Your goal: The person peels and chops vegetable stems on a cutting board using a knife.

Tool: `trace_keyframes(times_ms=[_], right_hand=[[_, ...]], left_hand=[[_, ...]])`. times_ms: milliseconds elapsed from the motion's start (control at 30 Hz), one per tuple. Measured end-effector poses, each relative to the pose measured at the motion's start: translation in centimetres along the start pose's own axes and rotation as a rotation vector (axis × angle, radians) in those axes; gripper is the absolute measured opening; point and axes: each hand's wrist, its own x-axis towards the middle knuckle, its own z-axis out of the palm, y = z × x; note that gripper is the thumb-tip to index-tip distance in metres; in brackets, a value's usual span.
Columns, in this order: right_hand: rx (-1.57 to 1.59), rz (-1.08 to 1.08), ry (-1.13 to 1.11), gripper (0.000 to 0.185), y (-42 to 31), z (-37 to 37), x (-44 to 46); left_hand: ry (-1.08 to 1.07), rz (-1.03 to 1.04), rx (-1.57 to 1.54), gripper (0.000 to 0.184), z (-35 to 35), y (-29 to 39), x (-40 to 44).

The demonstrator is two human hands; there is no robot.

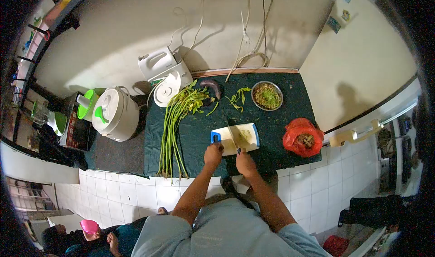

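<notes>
A white cutting board with blue ends (224,144) lies near the front edge of the green-covered table. My left hand (213,155) is closed round the board's left end, by its handle slot. In my right hand (246,162) is the dark handle of a knife (233,136), whose blade points away from me over the board. Small chopped green bits (245,135) lie right of the blade. Long green stalks with leaves (174,130) rest to the left. Behind the board are loose leafy sprigs (238,99) and a metal bowl of chopped greens (267,95).
A red plastic bag (303,137) sits at the table's right. A purple eggplant (211,87) lies at the back, near a white mixer (158,64). A white rice cooker (115,113) stands left. Another person's hand (113,244) shows at lower left.
</notes>
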Motion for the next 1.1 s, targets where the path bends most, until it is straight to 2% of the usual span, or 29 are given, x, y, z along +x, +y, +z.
trace_keyframes(times_ms=[133, 233, 400, 500, 533, 600, 733, 800, 833, 867, 933, 1000, 1067, 1100], right_hand=[[-0.023, -0.063, 0.072, 0.037, 1.2, 1.7, -0.3], [-0.075, 0.069, 0.060, 0.035, 2.0, 2.9, -1.6], [-0.163, -0.251, 0.241, 0.038, 2.6, 1.5, -0.6], [-0.146, -0.294, 0.179, 0.039, 3.1, 0.8, -0.1], [-0.145, -0.288, 0.183, 0.039, 3.0, 1.0, -0.5], [-0.104, 0.002, 0.021, 0.037, 2.5, 1.1, -1.5], [-0.095, 0.054, -0.018, 0.036, 2.1, 0.5, -1.9], [-0.188, -0.254, 0.224, 0.036, 2.1, -0.2, -1.7], [-0.188, -0.251, 0.225, 0.036, 1.9, -0.6, -1.2], [-0.188, -0.160, 0.141, 0.036, 1.7, -1.0, -0.6], [-0.187, -0.060, 0.049, 0.035, 1.3, -1.8, -0.6], [-0.112, 0.031, -0.088, 0.034, 1.2, -2.1, -0.6], [-0.102, 0.070, -0.107, 0.034, 2.6, 0.1, -0.3], [-0.092, 0.106, -0.132, 0.034, 3.1, 1.0, -0.2]], left_hand=[[-0.014, 0.039, 0.012, 0.013, -0.1, 0.1, 0.0], [0.040, 0.103, 0.042, 0.013, 0.2, -0.1, -0.3], [0.065, 0.167, 0.079, 0.012, 0.0, 0.1, -0.2], [0.034, 0.217, 0.115, 0.012, -0.2, 0.2, 0.7], [0.016, 0.236, 0.130, 0.012, -0.3, 0.4, 1.0], [0.002, 0.258, 0.185, 0.012, -0.4, 0.6, 1.6], [-0.070, 0.363, 0.296, 0.014, -0.9, 0.6, 1.8], [-0.098, 0.344, 0.314, 0.014, -1.8, 1.5, 1.5], [-0.120, 0.323, 0.331, 0.015, -2.2, 1.9, 1.4], [-0.124, 0.325, 0.330, 0.015, -1.9, 1.6, 1.7], [-0.110, 0.537, 0.448, 0.015, -1.5, 0.5, 2.0], [-0.108, 0.534, 0.409, 0.015, -1.3, 0.0, 2.4], [-0.099, 0.530, 0.372, 0.014, -1.7, 0.6, 2.7], [-0.118, 0.460, 0.341, 0.014, -2.4, 1.3, 2.4]])
